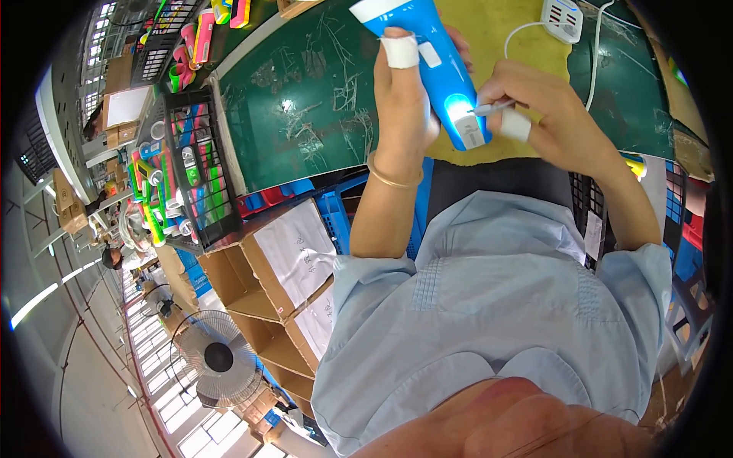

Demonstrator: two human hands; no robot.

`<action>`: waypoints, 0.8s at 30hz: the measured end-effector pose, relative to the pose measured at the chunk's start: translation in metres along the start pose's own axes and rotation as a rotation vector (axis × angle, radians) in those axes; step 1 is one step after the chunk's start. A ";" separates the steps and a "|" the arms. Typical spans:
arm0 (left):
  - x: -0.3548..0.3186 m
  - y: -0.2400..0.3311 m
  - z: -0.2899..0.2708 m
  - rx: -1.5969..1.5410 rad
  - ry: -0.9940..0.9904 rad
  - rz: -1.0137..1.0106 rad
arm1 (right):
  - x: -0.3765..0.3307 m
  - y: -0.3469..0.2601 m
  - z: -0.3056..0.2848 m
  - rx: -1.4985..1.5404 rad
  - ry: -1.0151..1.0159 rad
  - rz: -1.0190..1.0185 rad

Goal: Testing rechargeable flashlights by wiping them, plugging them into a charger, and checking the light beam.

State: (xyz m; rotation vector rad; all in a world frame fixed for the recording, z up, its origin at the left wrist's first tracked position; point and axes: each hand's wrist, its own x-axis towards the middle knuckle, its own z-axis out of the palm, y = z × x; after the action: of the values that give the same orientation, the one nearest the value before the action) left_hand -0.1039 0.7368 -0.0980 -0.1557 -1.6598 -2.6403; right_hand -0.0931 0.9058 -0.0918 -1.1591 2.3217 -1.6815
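A blue flashlight with a white flared head is held up over the table in my left hand. My left thumb, wrapped in white tape, presses along its side near a pale button. A bright white light glows near its tail, beside a grey panel. My right hand, its thumb also taped, pinches a thin grey piece whose kind I cannot make out. The tip of that piece meets the lit spot. Behind my right hand runs a white cable from a white multi-port charger.
Under my hands a yellow mat covers part of the green table. A black basket of colourful flashlights stands at the left edge, with more flashlights beyond. Cardboard compartments and a fan are lower left.
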 end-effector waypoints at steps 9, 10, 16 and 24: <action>0.000 -0.009 -0.007 -0.168 -0.076 0.090 | -0.010 -0.019 0.036 0.000 0.249 0.077; -0.002 -0.008 -0.006 -0.140 -0.065 0.089 | -0.012 -0.014 0.038 0.003 0.212 0.066; -0.008 -0.012 -0.013 -0.669 0.042 -0.146 | -0.021 -0.014 0.035 -0.102 0.070 -0.433; -0.011 -0.018 -0.010 -1.282 -0.238 -0.138 | -0.025 -0.030 0.067 -0.522 0.360 -0.262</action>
State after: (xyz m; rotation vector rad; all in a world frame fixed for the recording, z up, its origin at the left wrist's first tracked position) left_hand -0.0950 0.7350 -0.1195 -0.3603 0.2705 -3.3834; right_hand -0.0294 0.8632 -0.1037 -1.3830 3.0860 -1.4974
